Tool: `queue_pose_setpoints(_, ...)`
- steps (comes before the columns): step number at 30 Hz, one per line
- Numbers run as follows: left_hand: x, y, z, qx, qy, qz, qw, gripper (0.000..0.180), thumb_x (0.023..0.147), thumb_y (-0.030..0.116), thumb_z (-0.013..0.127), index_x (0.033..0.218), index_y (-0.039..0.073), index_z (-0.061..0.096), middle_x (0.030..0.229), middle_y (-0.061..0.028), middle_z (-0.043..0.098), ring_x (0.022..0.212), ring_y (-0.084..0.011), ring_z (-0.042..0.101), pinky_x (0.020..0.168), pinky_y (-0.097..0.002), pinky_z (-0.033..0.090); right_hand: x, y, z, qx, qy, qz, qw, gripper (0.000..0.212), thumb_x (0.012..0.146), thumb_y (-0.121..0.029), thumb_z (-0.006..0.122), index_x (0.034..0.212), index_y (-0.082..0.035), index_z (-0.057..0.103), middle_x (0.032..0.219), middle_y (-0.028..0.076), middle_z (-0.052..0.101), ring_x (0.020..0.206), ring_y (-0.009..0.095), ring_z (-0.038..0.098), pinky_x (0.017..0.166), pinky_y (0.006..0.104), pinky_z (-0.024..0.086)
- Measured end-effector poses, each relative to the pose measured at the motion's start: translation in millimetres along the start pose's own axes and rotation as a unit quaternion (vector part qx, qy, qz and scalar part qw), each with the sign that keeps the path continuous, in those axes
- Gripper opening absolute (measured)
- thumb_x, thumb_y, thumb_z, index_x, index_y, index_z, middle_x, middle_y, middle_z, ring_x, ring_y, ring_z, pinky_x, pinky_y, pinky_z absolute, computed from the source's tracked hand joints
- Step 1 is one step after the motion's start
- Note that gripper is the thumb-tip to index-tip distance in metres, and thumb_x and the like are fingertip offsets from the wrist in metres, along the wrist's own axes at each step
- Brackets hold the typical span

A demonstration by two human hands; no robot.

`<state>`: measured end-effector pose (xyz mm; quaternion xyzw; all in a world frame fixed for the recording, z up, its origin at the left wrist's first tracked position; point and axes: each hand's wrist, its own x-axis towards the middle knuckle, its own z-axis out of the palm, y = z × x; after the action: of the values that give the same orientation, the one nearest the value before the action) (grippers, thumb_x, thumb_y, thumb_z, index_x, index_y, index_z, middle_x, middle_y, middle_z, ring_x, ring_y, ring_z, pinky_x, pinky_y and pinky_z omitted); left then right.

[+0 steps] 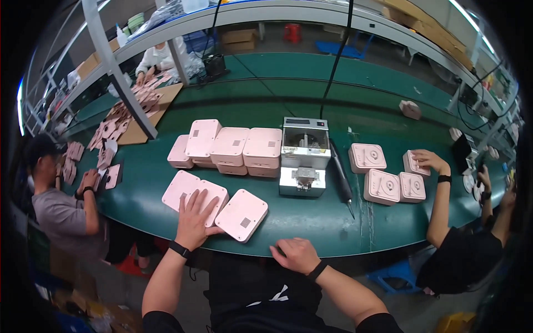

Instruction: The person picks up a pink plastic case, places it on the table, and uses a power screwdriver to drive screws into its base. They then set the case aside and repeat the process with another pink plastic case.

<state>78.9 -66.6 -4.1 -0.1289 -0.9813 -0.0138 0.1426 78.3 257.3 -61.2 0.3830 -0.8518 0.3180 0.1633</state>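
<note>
My left hand (195,217) lies with fingers spread over the middle pink square box (216,191) of a slanted row of three at the table's near side. Its thumb reaches toward the right-hand box (240,213), which has a small grid of holes and corner holes. The left box (176,187) touches the middle one. Close to the table's front edge, my right hand (298,256) is curled closed, thumb to the left; I see nothing in it, though the palm is hidden. Ahead of it stands a metal screw feeder (304,147), with a black electric screwdriver (340,175) lying alongside.
Stacked pink boxes (230,145) stand left of the feeder. To its right sit several pink boxes with round dials (382,186); a co-worker's hand (427,161) touches one. Another person (69,200) works at left. A black cable (336,55) hangs down behind the feeder.
</note>
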Motion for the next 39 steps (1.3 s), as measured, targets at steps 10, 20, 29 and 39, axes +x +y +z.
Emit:
queue_pose_setpoints(10,17.7,-1.7,-12.4,-0.024,0.002,-0.055,0.998,0.081,0.073,0.058,0.072,0.139,0.016,0.053,0.148,-0.0155,0.043,0.139,-0.0383,0.035,0.113,-0.0655,0.018,40.6,-41.7,-1.9,0.018,0.028,0.244,0.969,0.046,0.080,-0.034,0.079,0.111,-0.006,0.060,0.095,0.010,0.064,0.078,0.025,0.066,0.065,0.0352,0.053)
queue_pose_setpoints(20,21.0,-37.3,1.6,-0.048,0.021,-0.065,0.996,0.084,0.069,0.048,0.080,0.141,0.016,0.051,0.147,-0.0152,0.043,0.138,-0.0391,0.037,0.113,-0.0645,0.020,106.1,-58.5,32.2,-0.166,-0.032,0.156,0.973,0.073,0.082,-0.042,0.073,0.140,-0.006,0.047,0.140,0.020,0.047,0.122,0.037,0.050,0.102,0.0477,0.041)
queue_pose_setpoints(29,15.3,-16.3,-1.7,-0.117,0.082,-0.012,0.990,0.085,0.068,0.049,0.081,0.140,0.015,0.052,0.147,-0.0180,0.043,0.136,-0.0404,0.038,0.114,-0.0608,0.023,52.7,-79.8,3.7,-0.154,-0.068,0.168,0.971,0.064,0.087,-0.035,0.069,0.140,-0.006,0.047,0.141,0.020,0.047,0.118,0.036,0.054,0.100,0.0439,0.044)
queue_pose_setpoints(39,44.3,64.2,-4.3,-0.304,-0.089,0.184,0.931,0.077,0.072,0.048,0.081,0.138,0.019,0.055,0.143,-0.0226,0.043,0.135,-0.0444,0.039,0.113,-0.0563,0.030,35.8,-14.2,-93.5,0.015,0.101,0.316,0.943,0.041,0.083,-0.020,0.075,0.116,0.000,0.062,0.110,0.017,0.066,0.099,0.029,0.065,0.085,0.0375,0.053)
